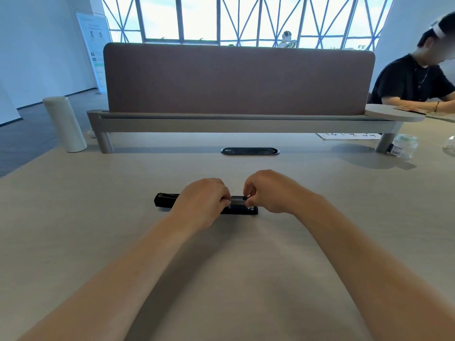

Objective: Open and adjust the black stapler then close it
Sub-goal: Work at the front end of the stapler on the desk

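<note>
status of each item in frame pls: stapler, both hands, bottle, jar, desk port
black stapler: lying flat across the desk, open or shut unclear.
left hand: curled over stapler's middle, gripping it.
right hand: fingertips pinching a metal part at stapler's right end.
white bottle: upright, capped, far left.
clear jar: upright, lid on, far right.
cable port: lid closed.

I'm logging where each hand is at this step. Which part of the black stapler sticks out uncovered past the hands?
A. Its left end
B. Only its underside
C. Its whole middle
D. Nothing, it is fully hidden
A: the black stapler shows its left end clear on the desk, beyond the left hand, while the right hand pinches near its other end.
</note>
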The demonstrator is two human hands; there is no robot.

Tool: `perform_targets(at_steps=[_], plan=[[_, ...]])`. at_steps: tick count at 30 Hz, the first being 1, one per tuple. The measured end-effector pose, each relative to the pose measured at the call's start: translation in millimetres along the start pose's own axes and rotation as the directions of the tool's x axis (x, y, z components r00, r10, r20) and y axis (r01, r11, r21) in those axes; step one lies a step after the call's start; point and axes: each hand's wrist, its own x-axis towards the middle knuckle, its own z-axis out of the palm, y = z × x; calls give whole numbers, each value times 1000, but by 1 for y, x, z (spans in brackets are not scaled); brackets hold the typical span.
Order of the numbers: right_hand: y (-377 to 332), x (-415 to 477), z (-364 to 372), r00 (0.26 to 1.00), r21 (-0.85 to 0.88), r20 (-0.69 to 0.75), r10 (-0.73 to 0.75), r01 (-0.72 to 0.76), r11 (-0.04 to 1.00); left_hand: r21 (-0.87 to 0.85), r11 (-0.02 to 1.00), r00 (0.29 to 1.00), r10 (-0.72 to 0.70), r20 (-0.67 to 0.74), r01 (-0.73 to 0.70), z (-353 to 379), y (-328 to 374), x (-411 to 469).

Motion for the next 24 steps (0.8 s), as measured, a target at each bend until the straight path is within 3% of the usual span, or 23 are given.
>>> perform_targets(at_steps=[16, 24], plan=[[-4, -11, 12, 994, -21, -106, -7, 5, 1000, -151, 988, 999, 8, 38, -2, 7, -4, -6], [-5, -13, 14, 993, -52, -115, -28, 22, 998, -136, 990, 999, 37, 23, -34, 10, -3, -5]])
